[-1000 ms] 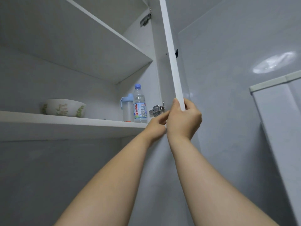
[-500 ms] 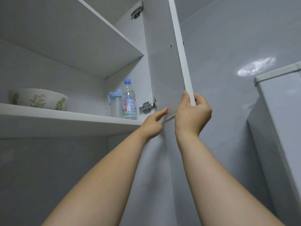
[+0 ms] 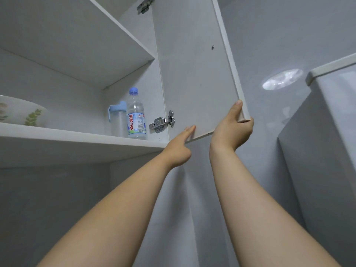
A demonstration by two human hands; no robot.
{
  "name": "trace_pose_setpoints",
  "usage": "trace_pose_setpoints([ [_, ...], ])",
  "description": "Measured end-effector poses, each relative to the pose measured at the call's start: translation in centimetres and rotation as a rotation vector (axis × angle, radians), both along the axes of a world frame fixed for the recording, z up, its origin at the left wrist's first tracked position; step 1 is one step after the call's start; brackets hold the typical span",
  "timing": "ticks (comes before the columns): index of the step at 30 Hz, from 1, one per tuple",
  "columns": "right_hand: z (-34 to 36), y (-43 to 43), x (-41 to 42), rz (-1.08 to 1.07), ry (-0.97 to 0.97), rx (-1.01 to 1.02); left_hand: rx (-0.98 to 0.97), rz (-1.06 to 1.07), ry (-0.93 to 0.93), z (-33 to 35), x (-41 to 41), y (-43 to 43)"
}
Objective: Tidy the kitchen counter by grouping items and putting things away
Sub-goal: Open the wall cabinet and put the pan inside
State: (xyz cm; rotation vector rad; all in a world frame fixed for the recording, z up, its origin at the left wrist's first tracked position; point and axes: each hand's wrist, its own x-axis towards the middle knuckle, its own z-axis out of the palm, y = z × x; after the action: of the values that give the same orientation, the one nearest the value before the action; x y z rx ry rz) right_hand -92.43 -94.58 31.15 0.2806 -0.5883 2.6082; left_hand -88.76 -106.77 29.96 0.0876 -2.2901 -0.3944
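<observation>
1. The cabinet door (image 3: pixel 196 74) stands open above head height, hung on its lower hinge (image 3: pixel 162 122) at the cabinet's right wall. More of its inner face is shown than 0.5 s ago, and its free edge is now seen farther right of the hinge.
2. The door's lower free corner is gripped by the right hand (image 3: pixel 231 130): the thumb is laid up the inner face and the fingers are wrapped round the outer edge, as they were before.
3. The left hand (image 3: pixel 178 151) is held flat, with its straight fingers touching the door's bottom edge. 1 s ago those fingers were curled near the hinge.
4. On the shelf (image 3: pixel 57 135), just left of the hinge, 1 water bottle (image 3: pixel 135 114) is stood upright. A blue-lidded cup (image 3: pixel 117 118) is set right beside it.
5. Well apart, at the shelf's left end, a patterned bowl (image 3: pixel 21 112) is cut off by the frame, more so than earlier.
6. A white appliance (image 3: pixel 327 151) is seen at the far right.
</observation>
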Motion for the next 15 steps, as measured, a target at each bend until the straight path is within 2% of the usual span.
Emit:
trace_pose_setpoints([
  [4, 0.1, -0.9, -2.4, 0.14, -0.057, -0.018, -0.041, 0.062, -0.065, -0.1, -1.3, -1.2],
  [15, 0.0, -2.2, -8.7, 0.126, -0.138, 0.135, -0.194, 0.136, -0.116, -1.1, -3.3, -2.5],
])
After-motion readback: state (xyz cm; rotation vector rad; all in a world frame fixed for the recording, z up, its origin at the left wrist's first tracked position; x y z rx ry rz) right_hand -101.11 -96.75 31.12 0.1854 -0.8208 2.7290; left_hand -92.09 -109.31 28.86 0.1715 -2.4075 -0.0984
